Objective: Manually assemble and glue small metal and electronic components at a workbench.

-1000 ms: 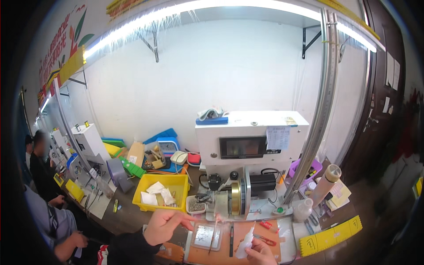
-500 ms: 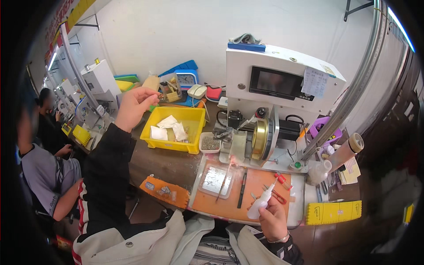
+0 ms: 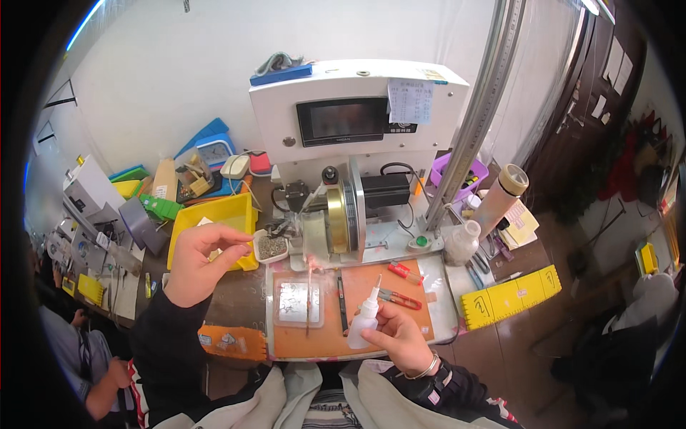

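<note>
My right hand (image 3: 404, 337) grips a small translucent squeeze bottle (image 3: 363, 329), its thin nozzle pointing up, above the orange work mat (image 3: 411, 325). My left hand (image 3: 200, 261) is raised in front of the yellow bin (image 3: 214, 214), thumb and forefinger brought together; anything between them is too small to make out. Just beyond those fingertips sits a small white tub (image 3: 271, 247) of tiny metal pieces. On the mat lie a clear flat box (image 3: 299, 304), a thin brown stick (image 3: 309, 297), a black pen-like tool (image 3: 341, 300) and red-handled pliers (image 3: 400, 299).
A white machine (image 3: 271, 107) with a screen and a brass-coloured wheel (image 3: 336, 220) stands behind the mat. Right of it are a metal post (image 3: 475, 100), a plastic bottle (image 3: 463, 243) and a tall flask (image 3: 502, 200). A person (image 3: 71, 357) sits at far left.
My left hand has come down from above the far side of the yellow bin to its near side. My view has turned right; the right hand still holds the bottle.
</note>
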### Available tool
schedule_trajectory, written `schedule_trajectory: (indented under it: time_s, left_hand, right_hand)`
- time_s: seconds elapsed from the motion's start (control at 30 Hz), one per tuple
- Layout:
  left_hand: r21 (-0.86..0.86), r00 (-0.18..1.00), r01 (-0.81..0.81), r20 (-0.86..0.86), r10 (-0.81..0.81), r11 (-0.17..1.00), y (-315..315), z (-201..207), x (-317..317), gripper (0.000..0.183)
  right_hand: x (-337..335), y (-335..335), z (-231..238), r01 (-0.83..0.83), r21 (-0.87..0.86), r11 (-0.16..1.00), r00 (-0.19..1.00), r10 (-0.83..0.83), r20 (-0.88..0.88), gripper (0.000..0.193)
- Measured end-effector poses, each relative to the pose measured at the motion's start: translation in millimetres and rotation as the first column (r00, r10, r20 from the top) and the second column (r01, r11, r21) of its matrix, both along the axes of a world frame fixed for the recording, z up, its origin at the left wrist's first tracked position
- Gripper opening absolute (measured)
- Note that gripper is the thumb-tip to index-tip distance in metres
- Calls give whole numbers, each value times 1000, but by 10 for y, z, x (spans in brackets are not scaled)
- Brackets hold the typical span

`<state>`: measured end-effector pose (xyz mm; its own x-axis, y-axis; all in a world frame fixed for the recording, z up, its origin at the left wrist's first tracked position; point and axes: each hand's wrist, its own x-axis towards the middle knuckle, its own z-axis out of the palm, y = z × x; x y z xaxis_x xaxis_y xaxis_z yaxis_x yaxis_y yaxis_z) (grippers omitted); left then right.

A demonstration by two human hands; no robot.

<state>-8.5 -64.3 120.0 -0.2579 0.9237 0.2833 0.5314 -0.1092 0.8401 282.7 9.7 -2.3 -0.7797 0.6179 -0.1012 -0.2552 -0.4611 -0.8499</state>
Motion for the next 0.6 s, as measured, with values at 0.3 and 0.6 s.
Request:
schedule_trajectory:
  time_s: [0.3, 0.6]
  left_hand:
    - [18, 986, 52, 158, -54, 998, 36, 291, 307, 12]
    - [-185, 961, 180, 243, -133, 966, 51, 11, 671, 26]
  right_hand:
    - [43, 26, 27, 38, 35, 999, 998, -36, -48, 31]
    - [-7, 99, -112, -28, 16, 999, 988, 30, -150, 33]
